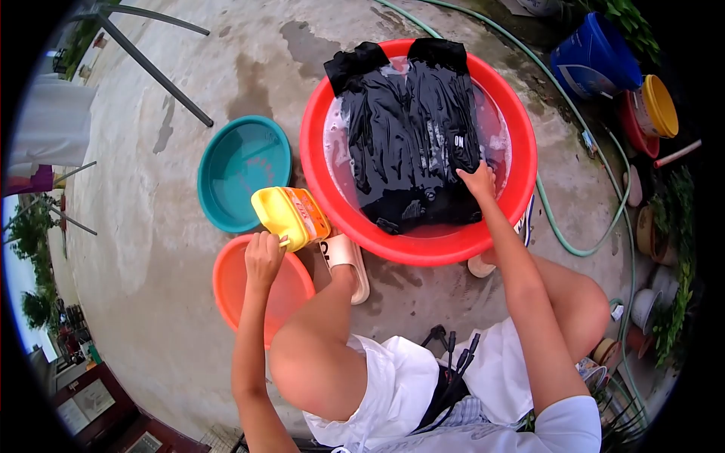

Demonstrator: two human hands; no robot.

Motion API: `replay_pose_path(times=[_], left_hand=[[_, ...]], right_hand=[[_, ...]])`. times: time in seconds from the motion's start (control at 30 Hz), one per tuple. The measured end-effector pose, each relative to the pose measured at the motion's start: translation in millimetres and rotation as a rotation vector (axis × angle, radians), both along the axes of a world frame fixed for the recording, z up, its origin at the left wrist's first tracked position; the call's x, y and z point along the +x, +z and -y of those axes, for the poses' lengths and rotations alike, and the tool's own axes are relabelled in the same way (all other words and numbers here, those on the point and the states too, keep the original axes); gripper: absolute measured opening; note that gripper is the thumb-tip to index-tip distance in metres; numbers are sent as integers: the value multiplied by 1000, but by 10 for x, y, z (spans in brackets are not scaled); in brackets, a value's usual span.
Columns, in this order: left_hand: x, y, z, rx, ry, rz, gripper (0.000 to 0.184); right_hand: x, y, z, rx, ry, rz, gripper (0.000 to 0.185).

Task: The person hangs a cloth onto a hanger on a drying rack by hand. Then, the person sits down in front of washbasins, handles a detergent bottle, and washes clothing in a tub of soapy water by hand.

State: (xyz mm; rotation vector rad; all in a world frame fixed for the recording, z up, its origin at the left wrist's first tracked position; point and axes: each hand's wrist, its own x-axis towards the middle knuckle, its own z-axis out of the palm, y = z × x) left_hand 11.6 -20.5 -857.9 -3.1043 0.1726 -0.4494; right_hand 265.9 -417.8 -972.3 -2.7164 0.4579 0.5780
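Observation:
A red basin [521, 113] of soapy water stands in front of me. In it lies a soaked black garment [408, 128] that looks like trousers, with two legs over the far rim and small white lettering on one side. Closed at the garment's right edge, near the basin's right wall, is my right hand [479, 183]; its fingertips are partly hidden. My left hand [266, 253] is closed at the end of a yellow detergent jug [276, 215] with an orange label. The jug is tilted, beside the red basin and over the gap between two smaller basins.
Left of the red basin are a teal basin [245, 170] holding water and an orange basin [264, 291]. A green hose [555, 215] curves along the right. Beyond it stand a blue bucket [593, 60], a yellow bucket [658, 106] and potted plants. Metal legs [155, 68] stand at upper left.

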Motion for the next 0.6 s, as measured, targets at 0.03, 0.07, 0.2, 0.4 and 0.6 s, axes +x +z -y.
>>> replay_pose_path(times=[0.03,0.07,0.2,0.4,0.6], left_hand=[[31,33,-2,13,0,-11,24],[51,50,-7,24,-3,-22,24],[72,-46,-9,26,-51,-58,25],[-79,-252,-51,71,-40,-144,25],[-114,-157,63,12,133,-210,21]], right_hand=[[8,17,-25,10,-9,-5,74],[14,29,-37,18,-20,-10,74],[13,10,-44,91,-61,6,72],[186,-582,193,357,-12,-52,51],[145,-921,230,657,-38,-19,47]])
